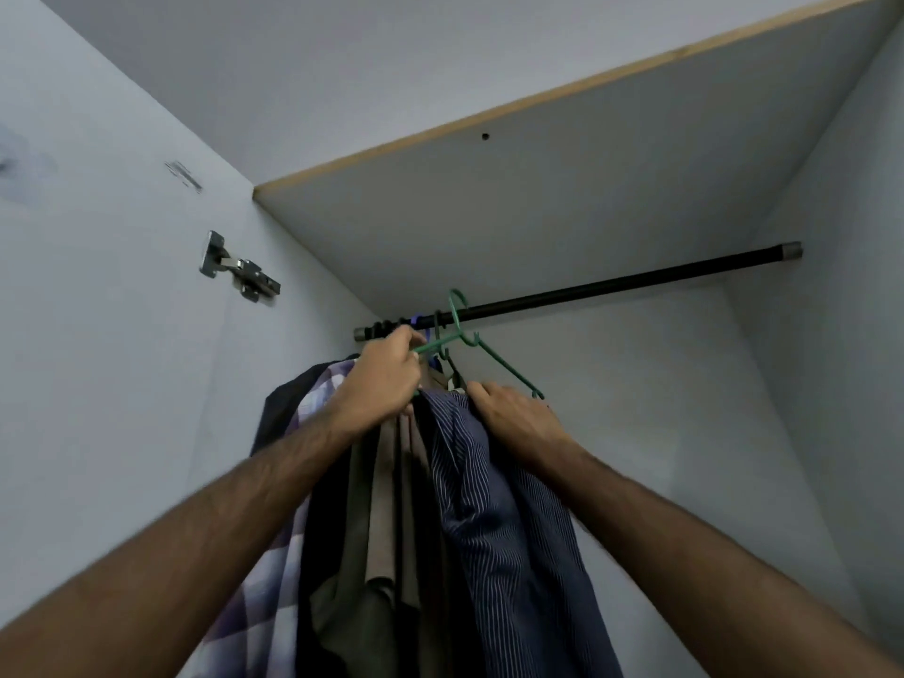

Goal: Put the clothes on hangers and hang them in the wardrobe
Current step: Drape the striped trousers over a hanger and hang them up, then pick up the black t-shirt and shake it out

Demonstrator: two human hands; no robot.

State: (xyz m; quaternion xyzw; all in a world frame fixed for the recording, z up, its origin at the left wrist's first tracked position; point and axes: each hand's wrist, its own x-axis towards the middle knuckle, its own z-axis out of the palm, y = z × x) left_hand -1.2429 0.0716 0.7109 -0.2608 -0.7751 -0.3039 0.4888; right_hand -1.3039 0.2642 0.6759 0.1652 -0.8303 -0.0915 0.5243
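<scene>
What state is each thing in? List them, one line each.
Green hanger: tilted, hook at the rail, gripped by the left hand.
Striped shirt: hanging off the hanger, right hand gripping its top.
Rail: mounted, hangers bunched at its left end.
Checked shirt: hung.
Hinge: folded open on the side panel.

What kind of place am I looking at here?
Most likely the inside of a wardrobe: a black hanging rail under a shelf board, shirts hanging from it, and a door hinge on the left panel.

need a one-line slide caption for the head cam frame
Left hand grips a green hanger at the wardrobe rod; right hand holds a striped shirt.
</scene>
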